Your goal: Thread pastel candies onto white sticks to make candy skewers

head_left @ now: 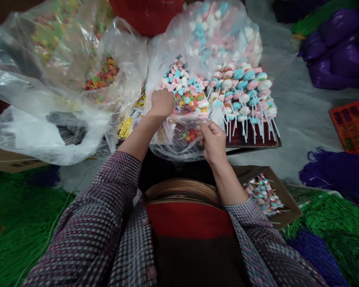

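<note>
Head view: candy skewers (253, 93) beside right hand (214, 140) (orange crate (353, 124) farther right).

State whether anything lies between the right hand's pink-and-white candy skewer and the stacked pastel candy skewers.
A crumpled translucent plastic fold lies partly between the held skewer and the stack.

Skewers (245, 91) on table (231, 141), right of marshmallows (181, 77)

We wear an open checked shirt (127, 239) in dark and pale tones with reddish touches, its sleeves (104, 199) reaching our forearms, a pinkish button (151, 272) at lower centre; beneath, a red-and-blackish garment (191, 221).
</note>
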Tool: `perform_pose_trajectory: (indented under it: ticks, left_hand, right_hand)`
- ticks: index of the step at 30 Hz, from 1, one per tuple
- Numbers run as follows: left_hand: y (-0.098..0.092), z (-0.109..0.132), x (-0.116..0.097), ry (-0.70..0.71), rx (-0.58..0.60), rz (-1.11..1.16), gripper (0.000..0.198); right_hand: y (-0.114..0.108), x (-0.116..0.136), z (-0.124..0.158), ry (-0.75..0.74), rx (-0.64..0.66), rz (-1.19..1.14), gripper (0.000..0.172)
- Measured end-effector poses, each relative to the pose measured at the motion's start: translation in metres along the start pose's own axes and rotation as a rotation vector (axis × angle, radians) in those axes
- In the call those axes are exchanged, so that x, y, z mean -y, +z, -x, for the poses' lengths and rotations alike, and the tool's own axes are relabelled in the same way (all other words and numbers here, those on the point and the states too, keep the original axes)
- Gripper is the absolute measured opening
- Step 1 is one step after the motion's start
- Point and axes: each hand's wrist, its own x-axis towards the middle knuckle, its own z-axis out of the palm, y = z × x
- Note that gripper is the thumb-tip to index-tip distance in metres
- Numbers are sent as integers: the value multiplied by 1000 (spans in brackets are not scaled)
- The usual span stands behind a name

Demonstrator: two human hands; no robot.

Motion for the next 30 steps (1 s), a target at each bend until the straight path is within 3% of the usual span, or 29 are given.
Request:
perform_pose_trajectory:
  ticks: [3,6,11,15,20,26,30]
  left_hand:
    - [-10,0,0,14,37,-74,33]
    - [-21,14,4,117,-40,23,27]
    - [-26,67,-3,371,-179,339,23]
    - [-20,103,-18,411,-205,453,19]
    - [-17,115,-21,276,-163,699,21]
    - [-15,121,-22,-148,10,1406,25]
    - [-21,126,-29,-292,91,1645,22]
  right_hand:
    - [-5,-2,-1,-29,-28,14,44]
    - [-8,-2,-4,-75,-39,65,42]
    - [1,-2,-22,-116,-21,139,45]
    - [17,-4,-38,-108,16,170,54]
    - [24,-1,-44,-81,39,89,47]
    - [11,4,-31,26,58,3,39]
    - [11,2,-27,-28,35,-15,40]
